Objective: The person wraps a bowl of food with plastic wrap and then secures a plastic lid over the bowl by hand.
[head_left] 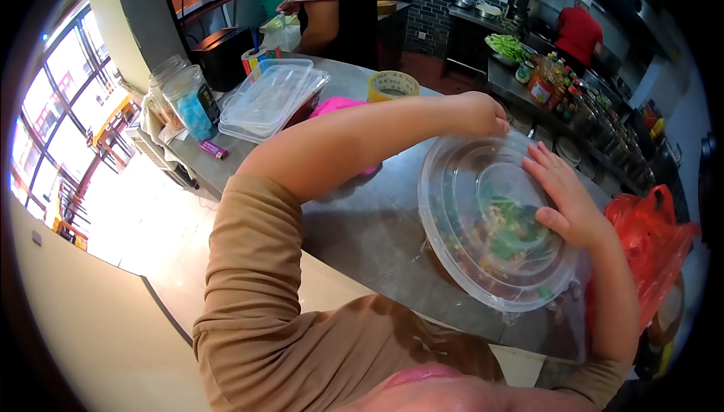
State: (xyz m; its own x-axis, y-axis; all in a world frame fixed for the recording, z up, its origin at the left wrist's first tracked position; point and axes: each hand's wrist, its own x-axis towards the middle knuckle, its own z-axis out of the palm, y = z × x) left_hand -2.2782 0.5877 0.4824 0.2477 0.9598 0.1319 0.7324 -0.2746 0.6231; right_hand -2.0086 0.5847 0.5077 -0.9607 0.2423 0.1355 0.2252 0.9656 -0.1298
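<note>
A large round container with a clear plastic lid (483, 186) stands on the metal counter (354, 238), with green leaves and mixed food showing through. Clear film pokes out below the lid's near edge. My left hand (486, 116) is at the lid's far edge, its fingers curled; what they hold, if anything, is hidden. On the lid's right side rests my right hand (562, 197), fingers spread.
Clear lids (268, 95), a tape roll (394, 85), a pink cloth (337, 104), a lighter (213, 150) and jars (192, 103) lie beyond my left arm. A red bag (648, 238) is at right. Two people (358, 12) (579, 35) stand farther back.
</note>
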